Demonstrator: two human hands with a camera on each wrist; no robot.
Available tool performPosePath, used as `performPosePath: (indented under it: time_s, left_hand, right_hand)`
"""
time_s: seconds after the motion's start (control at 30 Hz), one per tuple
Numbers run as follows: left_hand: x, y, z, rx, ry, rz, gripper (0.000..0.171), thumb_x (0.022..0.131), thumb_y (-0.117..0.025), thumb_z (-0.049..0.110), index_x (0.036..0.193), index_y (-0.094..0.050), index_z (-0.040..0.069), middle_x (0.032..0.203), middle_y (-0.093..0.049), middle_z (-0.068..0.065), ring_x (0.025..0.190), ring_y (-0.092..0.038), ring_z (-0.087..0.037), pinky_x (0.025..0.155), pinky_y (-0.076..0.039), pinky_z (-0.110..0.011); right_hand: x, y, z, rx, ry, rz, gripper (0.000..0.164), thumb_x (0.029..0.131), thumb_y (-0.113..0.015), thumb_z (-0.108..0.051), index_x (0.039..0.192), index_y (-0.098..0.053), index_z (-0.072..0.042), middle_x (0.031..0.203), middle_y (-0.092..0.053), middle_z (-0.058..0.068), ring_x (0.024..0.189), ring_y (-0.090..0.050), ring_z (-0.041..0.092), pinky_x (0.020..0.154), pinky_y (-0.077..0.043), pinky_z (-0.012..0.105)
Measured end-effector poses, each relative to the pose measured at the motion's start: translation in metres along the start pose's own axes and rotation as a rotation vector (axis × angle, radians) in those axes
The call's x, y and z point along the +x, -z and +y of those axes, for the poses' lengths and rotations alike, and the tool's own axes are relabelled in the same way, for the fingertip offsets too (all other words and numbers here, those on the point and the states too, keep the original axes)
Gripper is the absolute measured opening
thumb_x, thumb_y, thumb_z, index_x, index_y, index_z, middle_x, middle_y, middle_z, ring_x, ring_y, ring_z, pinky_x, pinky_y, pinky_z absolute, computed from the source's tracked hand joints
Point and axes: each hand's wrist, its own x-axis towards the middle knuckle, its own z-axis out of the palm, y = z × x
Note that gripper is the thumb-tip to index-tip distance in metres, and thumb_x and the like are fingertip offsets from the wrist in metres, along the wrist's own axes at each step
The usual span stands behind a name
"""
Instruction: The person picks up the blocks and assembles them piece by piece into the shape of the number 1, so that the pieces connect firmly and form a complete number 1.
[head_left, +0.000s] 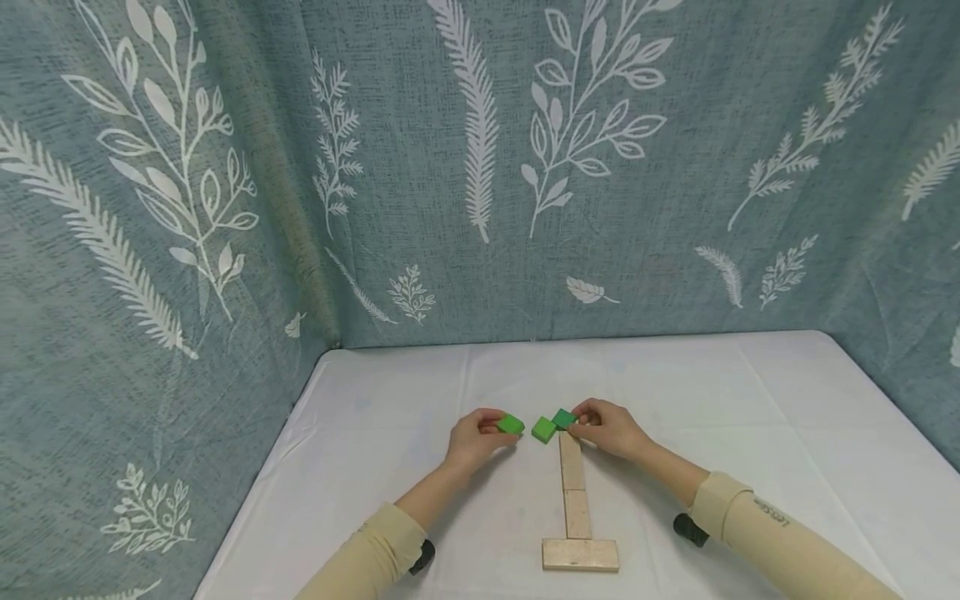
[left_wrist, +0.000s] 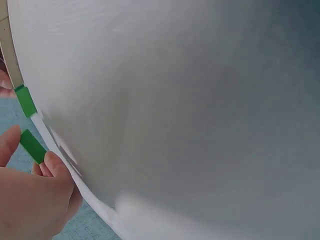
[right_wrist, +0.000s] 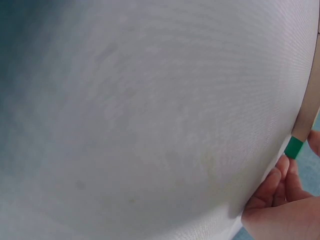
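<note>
My left hand (head_left: 474, 440) pinches a light green block (head_left: 511, 424) between thumb and fingertips, as the left wrist view also shows for that block (left_wrist: 33, 146). Just right of it, a second light green block (head_left: 543, 429) lies touching or nearly touching a darker green block (head_left: 563, 419). Thumb and fingers of my right hand (head_left: 611, 427) pinch this darker block at the far end of a wooden plank (head_left: 572, 461). In the right wrist view the dark green block (right_wrist: 294, 147) meets the plank's end.
A second plank (head_left: 577, 514) continues the line toward me, ending at a crosswise wooden plank (head_left: 580, 555). White cloth covers the table (head_left: 375, 400). A blue-green leaf-patterned curtain (head_left: 420, 167) hangs behind and along the sides.
</note>
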Motion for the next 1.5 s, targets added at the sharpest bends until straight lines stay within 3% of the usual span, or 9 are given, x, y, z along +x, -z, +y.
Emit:
performPosePath:
  time_s: [0.27, 0.83, 1.5]
  left_hand:
    - [-0.003, -0.009, 0.003, 0.103, -0.077, -0.009, 0.038, 0.072, -0.082, 0.006, 0.105, -0.066, -0.002, 0.086, -0.062, -0.008, 0.078, -0.053, -0.014, 0.067, -0.047, -0.025]
    - [-0.002, -0.018, -0.002, 0.178, -0.163, -0.029, 0.034, 0.072, -0.081, 0.001, 0.102, -0.066, -0.004, 0.083, -0.059, -0.006, 0.074, -0.049, -0.012, 0.064, -0.044, -0.022]
    - [-0.001, -0.021, -0.005, 0.203, -0.181, -0.04, 0.037, 0.073, -0.082, 0.004, 0.104, -0.064, -0.004, 0.084, -0.056, -0.005, 0.076, -0.048, -0.014, 0.065, -0.043, -0.023]
  right_hand:
    - [-0.001, 0.0, 0.0, -0.011, 0.001, 0.007, 0.028, 0.09, -0.068, -0.019, 0.108, -0.064, 0.001, 0.086, -0.058, 0.002, 0.076, -0.05, 0.015, 0.064, -0.044, 0.03]
    - [0.001, 0.0, 0.0, -0.009, 0.007, 0.01, 0.028, 0.089, -0.069, -0.02, 0.108, -0.065, 0.001, 0.086, -0.058, 0.002, 0.075, -0.05, 0.015, 0.064, -0.044, 0.029]
    - [0.0, -0.001, 0.001, -0.005, -0.001, 0.013, 0.027, 0.09, -0.069, -0.019, 0.107, -0.064, 0.001, 0.084, -0.057, 0.001, 0.074, -0.049, 0.014, 0.062, -0.043, 0.028]
